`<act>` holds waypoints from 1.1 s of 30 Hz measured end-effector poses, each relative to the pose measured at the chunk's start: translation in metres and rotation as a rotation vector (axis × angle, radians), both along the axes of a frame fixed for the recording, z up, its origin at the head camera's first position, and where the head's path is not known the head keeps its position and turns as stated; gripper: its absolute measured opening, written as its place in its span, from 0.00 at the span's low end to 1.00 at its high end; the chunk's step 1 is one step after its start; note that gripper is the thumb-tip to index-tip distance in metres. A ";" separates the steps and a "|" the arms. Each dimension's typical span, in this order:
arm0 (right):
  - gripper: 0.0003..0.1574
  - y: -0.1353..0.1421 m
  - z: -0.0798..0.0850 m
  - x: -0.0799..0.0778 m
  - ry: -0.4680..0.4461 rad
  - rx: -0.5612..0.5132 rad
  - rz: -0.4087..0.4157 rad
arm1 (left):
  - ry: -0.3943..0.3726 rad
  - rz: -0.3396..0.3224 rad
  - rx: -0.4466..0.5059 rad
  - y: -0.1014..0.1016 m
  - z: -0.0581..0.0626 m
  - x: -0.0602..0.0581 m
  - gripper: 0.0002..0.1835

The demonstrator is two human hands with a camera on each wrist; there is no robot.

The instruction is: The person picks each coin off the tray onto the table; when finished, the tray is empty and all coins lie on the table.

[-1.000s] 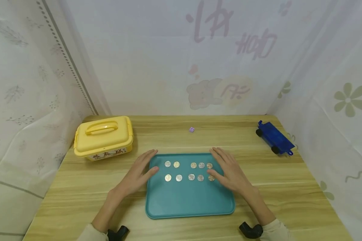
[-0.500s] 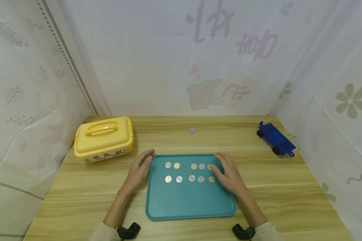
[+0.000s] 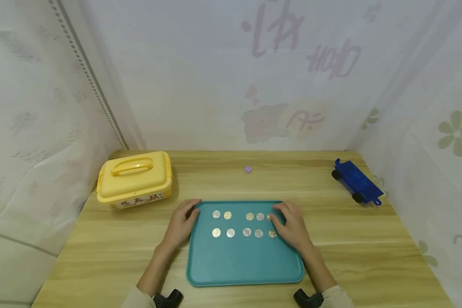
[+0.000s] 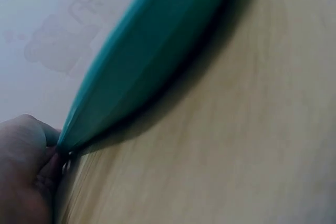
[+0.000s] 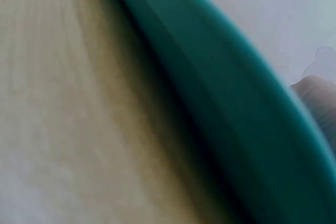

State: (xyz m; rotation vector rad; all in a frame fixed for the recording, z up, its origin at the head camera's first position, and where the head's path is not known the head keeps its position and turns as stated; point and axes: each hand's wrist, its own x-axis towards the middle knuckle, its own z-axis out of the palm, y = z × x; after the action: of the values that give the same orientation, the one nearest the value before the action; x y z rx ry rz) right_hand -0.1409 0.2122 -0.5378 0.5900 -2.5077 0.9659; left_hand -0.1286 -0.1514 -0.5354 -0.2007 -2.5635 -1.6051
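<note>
A teal tray (image 3: 244, 261) lies on the table in the head view, with two rows of silver and gold coins (image 3: 247, 232) on it. My left hand (image 3: 180, 224) grips the tray's far left corner. Close up in the left wrist view, the thumb and fingers of that left hand (image 4: 26, 166) pinch the rim. At the far right corner, my right hand (image 3: 292, 226) holds the rim, its thumb over the inside and partly covering one coin. The right wrist view shows the tray's outer side (image 5: 226, 87), with only a bit of the hand (image 5: 317, 100) beyond it.
A yellow lidded box (image 3: 134, 177) with a handle stands at the back left. Near the back right sits a blue toy wagon (image 3: 357, 182) with black wheels. A small purple piece (image 3: 248, 169) lies behind the tray. Patterned curtains enclose the table (image 3: 369, 256).
Both hands have closed in on the tray's far corners and now hold its rim. The left hand moved right from beside the tray. The coins keep their places on it.
</note>
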 end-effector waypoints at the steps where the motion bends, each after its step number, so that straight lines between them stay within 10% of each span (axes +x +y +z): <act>1: 0.16 0.001 -0.001 0.000 0.002 0.018 0.002 | 0.010 0.005 -0.022 0.002 0.000 -0.001 0.17; 33: 0.10 -0.001 -0.002 0.002 -0.046 0.171 -0.023 | 0.063 0.080 -0.176 0.015 -0.001 -0.011 0.15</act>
State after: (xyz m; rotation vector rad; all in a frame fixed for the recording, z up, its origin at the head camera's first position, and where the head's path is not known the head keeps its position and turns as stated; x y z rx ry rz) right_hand -0.1387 0.2109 -0.5399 0.5941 -2.6505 0.7700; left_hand -0.1392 -0.1369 -0.5362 -0.1578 -2.6285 -1.3252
